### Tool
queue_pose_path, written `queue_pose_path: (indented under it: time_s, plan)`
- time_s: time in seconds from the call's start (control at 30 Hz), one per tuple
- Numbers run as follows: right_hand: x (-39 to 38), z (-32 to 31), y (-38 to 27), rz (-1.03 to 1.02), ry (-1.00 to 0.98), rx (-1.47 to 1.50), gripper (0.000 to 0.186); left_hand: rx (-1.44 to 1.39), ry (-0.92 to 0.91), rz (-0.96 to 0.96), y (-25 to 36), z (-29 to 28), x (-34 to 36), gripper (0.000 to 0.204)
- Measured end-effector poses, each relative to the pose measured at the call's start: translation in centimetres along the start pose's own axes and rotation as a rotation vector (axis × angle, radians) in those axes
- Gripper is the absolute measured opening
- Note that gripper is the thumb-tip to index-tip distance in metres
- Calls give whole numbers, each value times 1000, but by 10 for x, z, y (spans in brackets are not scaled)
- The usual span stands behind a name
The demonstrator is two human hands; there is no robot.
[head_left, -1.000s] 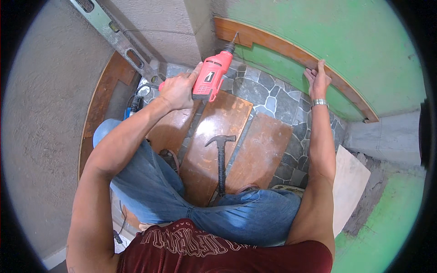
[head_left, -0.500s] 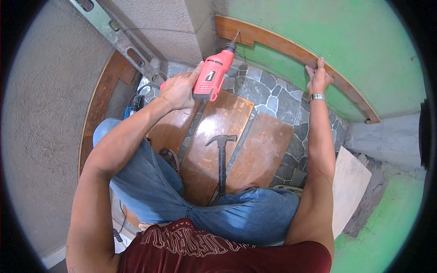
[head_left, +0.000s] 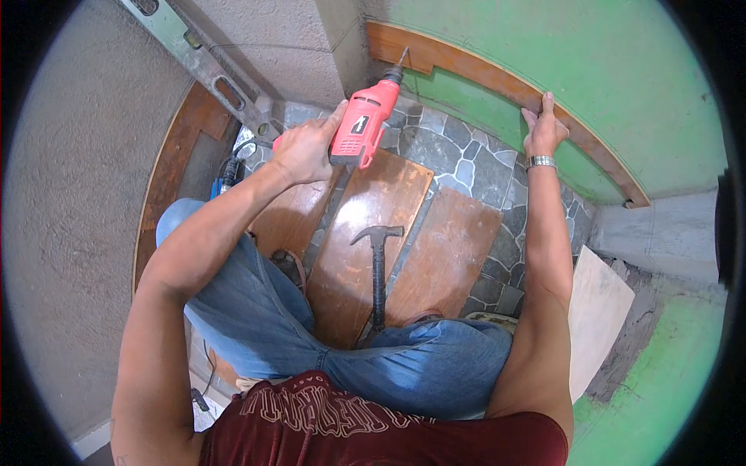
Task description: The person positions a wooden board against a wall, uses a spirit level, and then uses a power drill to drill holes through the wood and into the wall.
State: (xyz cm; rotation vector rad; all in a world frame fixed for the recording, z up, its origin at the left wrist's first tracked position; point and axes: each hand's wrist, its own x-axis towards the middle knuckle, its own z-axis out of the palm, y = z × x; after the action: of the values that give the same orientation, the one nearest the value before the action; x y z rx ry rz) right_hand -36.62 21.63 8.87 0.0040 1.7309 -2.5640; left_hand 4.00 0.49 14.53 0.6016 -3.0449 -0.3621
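My left hand (head_left: 305, 150) is wrapped around the rear of a red power drill (head_left: 364, 116). The drill's thin bit (head_left: 404, 54) points up and away, its tip at the far left part of a long brown wooden board (head_left: 482, 68). That board lies along the green wall, with a notch in its lower edge. My right hand (head_left: 547, 133), with a metal watch on the wrist, holds the board farther right, one finger stretched over its face and the thumb apart near its lower edge. Whether the bit has entered the wood is hard to see.
A claw hammer (head_left: 378, 272) rests on wooden planks (head_left: 447, 252) over the stone-patterned floor (head_left: 435, 151). A spirit level (head_left: 203, 66) leans at the left, beside another notched board (head_left: 175, 155) along the grey wall. A pale panel (head_left: 598, 318) lies at the right, and a cable (head_left: 208, 369) runs near my left leg.
Almost nothing differs. The drill and both hands keep their places, with only a very slight shift of the whole picture.
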Motion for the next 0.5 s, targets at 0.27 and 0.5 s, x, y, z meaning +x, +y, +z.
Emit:
queue_pose_path:
  time_s: [0.27,0.5]
  plan:
    - [2,-3,0,-8,-41,2,52,-12,-6,2,1,7,0,104]
    - [7,-4,0,-14,9,-45,60,-21,45,54,-2,13,3,100]
